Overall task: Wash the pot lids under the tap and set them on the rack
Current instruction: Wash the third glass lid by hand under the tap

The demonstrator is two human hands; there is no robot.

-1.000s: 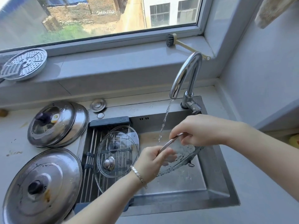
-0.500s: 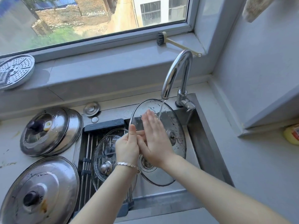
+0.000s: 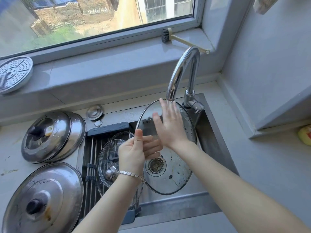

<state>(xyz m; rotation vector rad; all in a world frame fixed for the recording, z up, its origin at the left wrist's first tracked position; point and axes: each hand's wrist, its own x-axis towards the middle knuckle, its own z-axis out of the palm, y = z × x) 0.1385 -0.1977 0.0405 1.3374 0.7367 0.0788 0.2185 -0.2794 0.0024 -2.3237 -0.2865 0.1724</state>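
Note:
A large glass pot lid (image 3: 175,175) stands tilted on edge over the sink (image 3: 210,140), its top rim under the tap (image 3: 181,73), where water runs. My left hand (image 3: 134,152) grips the lid's left rim. My right hand (image 3: 170,125) lies flat with fingers spread on the lid's upper face, fingertips at the water. Two glass lids (image 3: 109,163) lie on the roll-up rack (image 3: 91,148) across the sink's left half. Steel lids rest on the counter at left: a stacked pair (image 3: 52,135) and a big one (image 3: 45,197).
A perforated steamer plate (image 3: 13,73) leans on the window sill at left. A dish brush (image 3: 178,39) lies on the sill behind the tap. A small metal cap (image 3: 94,111) sits behind the rack. A yellow item (image 3: 305,134) is at the right edge.
The lid went from lying low and flat in the sink to standing upright under the tap. My right hand has slid up the lid's face towards the water.

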